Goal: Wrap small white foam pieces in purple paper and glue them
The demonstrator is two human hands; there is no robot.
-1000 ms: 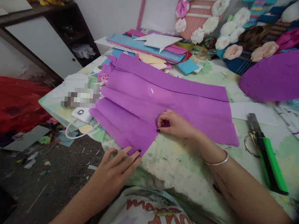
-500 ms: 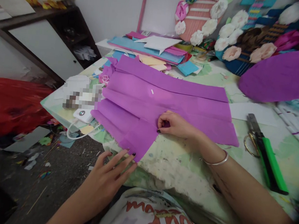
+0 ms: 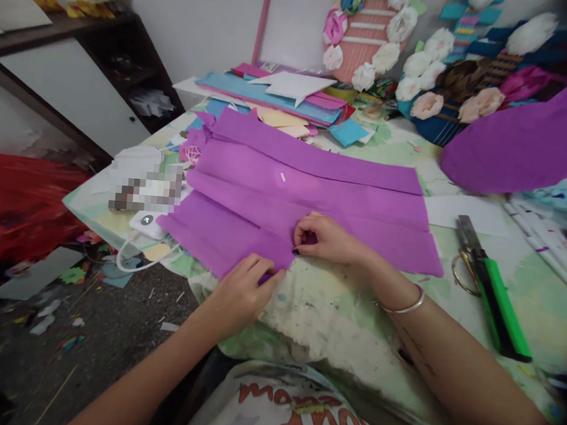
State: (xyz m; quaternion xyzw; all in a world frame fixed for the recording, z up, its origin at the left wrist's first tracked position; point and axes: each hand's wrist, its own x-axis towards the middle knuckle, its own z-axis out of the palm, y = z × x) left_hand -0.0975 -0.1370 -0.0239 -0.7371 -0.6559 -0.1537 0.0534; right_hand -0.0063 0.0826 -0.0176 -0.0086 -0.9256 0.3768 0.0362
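A wide sheet of purple crepe paper lies across the table with long creases and a folded strip along its far side. At the sheet's near edge, my right hand is closed, thumb and forefinger pinching the paper. Just left of it, my left hand has its fingers curled over the near left part of the same sheet and grips the edge. A small white scrap rests on the paper. The left fingertips are partly hidden.
To the right lie a green and black tool with a metal end, gold-handled scissors and white markers. Paper sheets are stacked behind. A white device with a cable is left. Flower-decorated crafts stand at the back.
My left hand has moved up and right, and its spread fingers have curled onto the paper. The near left flap has shifted up, away from the table's front edge. My right hand keeps its pinch.
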